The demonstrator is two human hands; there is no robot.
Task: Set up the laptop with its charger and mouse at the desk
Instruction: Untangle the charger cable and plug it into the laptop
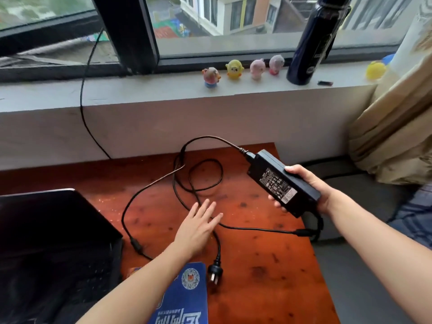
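My right hand (308, 185) grips the black charger brick (278, 181) above the right side of the reddish wooden desk (257, 253), label side up. Its black cables (201, 174) lie in loose loops across the desk, and the wall plug (214, 272) rests near the front. My left hand (198, 223) hovers flat with straight fingers over the cable at the desk's middle. The open black laptop (51, 235) stands at the left, screen dark. No mouse shows in view.
A blue mouse pad (187, 298) lies under my left forearm. On the windowsill (140, 90) stand several small toy figures (235, 69) and a dark bottle (311, 45). A beige curtain (392, 132) hangs at the right, with a grey seat (355, 277) beside the desk.
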